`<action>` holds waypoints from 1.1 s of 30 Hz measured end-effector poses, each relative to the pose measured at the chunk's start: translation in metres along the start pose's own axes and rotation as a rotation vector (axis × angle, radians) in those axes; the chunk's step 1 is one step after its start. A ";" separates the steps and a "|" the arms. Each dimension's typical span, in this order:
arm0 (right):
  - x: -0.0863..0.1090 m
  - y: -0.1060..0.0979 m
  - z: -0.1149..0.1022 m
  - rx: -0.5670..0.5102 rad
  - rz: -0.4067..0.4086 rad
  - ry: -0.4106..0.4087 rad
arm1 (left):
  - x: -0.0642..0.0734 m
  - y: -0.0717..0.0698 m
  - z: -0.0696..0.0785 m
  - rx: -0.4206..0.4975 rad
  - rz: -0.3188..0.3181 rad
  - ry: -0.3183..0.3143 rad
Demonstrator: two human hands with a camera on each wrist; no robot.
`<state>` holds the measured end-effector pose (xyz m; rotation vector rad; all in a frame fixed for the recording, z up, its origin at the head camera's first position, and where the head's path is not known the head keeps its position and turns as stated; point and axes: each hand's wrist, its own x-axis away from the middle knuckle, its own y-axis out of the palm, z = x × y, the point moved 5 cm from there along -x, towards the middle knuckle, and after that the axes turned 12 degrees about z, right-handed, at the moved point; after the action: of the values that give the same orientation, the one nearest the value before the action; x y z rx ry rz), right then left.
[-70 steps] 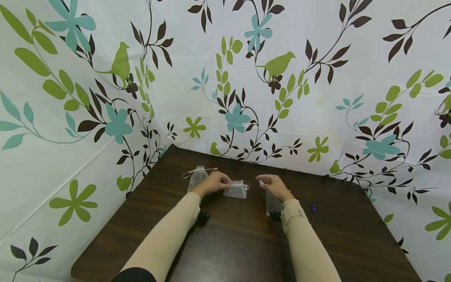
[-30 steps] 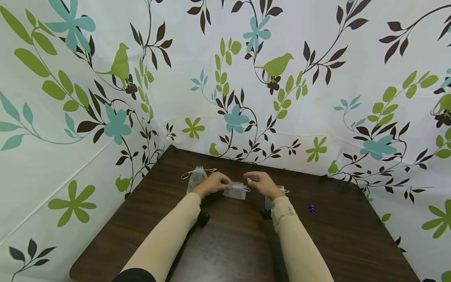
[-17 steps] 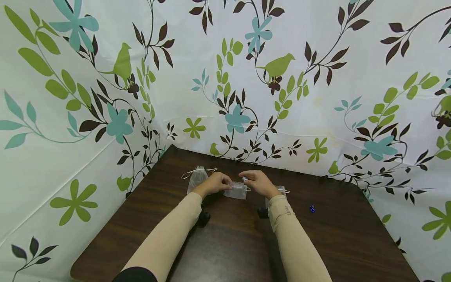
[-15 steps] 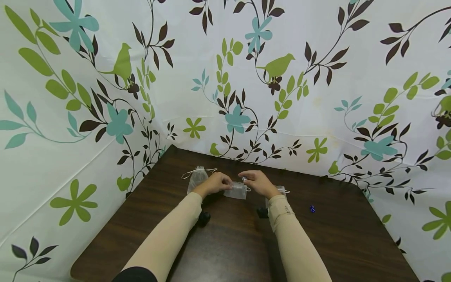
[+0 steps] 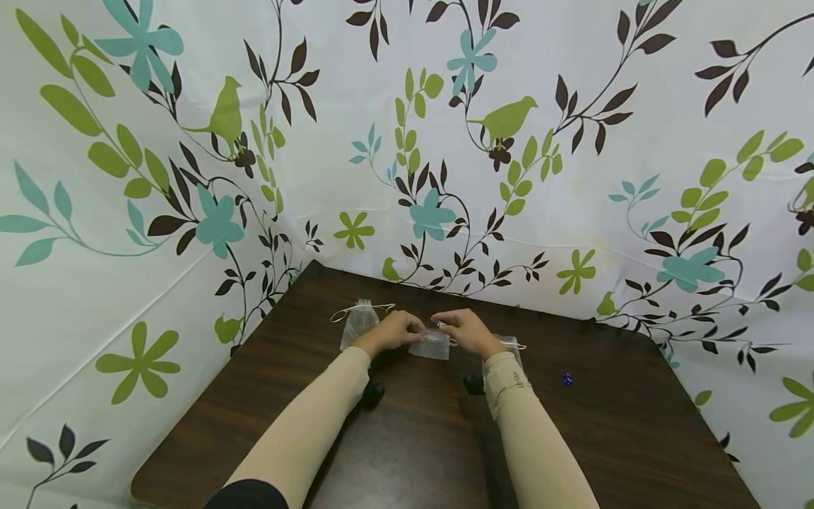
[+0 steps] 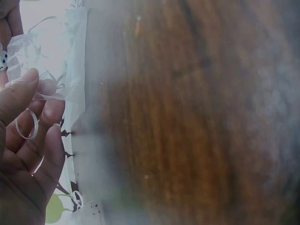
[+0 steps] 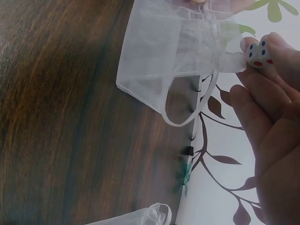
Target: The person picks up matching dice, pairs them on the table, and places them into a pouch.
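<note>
A small sheer white drawstring pouch (image 5: 432, 346) is at the middle of the table's far part. My left hand (image 5: 392, 332) pinches it near its mouth between thumb and fingers; in the left wrist view a loop of its cord hangs by the fingers (image 6: 33, 150). White dice (image 7: 259, 54) with blue and red pips, seemingly two, are pinched in my right hand (image 5: 467, 331). In the right wrist view they sit right at the edge of the pouch's mouth. Whether anything lies inside the pouch cannot be made out.
A second sheer pouch (image 5: 357, 326) lies left of my left hand, its cord spread out. Another pouch (image 5: 511, 343) lies partly under my right wrist. Blue dice (image 5: 567, 379) rest farther right on the dark wood table (image 5: 636, 424). A leaf-patterned cloth (image 5: 394, 177) hangs behind.
My right hand has moved left with the white dice, from above the right pouch to the mouth of the middle one. My left hand has kept its pinch on the pouch and barely shifted.
</note>
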<state>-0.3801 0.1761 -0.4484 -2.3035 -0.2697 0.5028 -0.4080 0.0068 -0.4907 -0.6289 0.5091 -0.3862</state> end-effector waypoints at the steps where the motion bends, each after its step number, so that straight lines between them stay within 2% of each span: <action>1: 0.000 0.000 0.000 0.002 0.000 0.003 | -0.001 0.001 0.000 -0.004 0.000 0.000; 10: 0.000 0.001 0.002 0.044 -0.003 0.005 | -0.002 0.003 0.000 -0.028 0.000 -0.003; 18: 0.000 0.003 0.004 0.055 0.009 -0.025 | -0.002 0.003 0.000 -0.014 0.007 0.009; 31: 0.003 0.005 0.001 0.023 0.004 0.065 | 0.000 0.001 0.001 0.001 0.002 -0.014; 33: 0.004 0.005 -0.001 0.032 0.001 0.053 | 0.000 0.001 0.001 -0.006 0.004 -0.012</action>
<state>-0.3762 0.1733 -0.4529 -2.2829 -0.2327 0.4425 -0.4070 0.0082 -0.4912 -0.6355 0.5004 -0.3770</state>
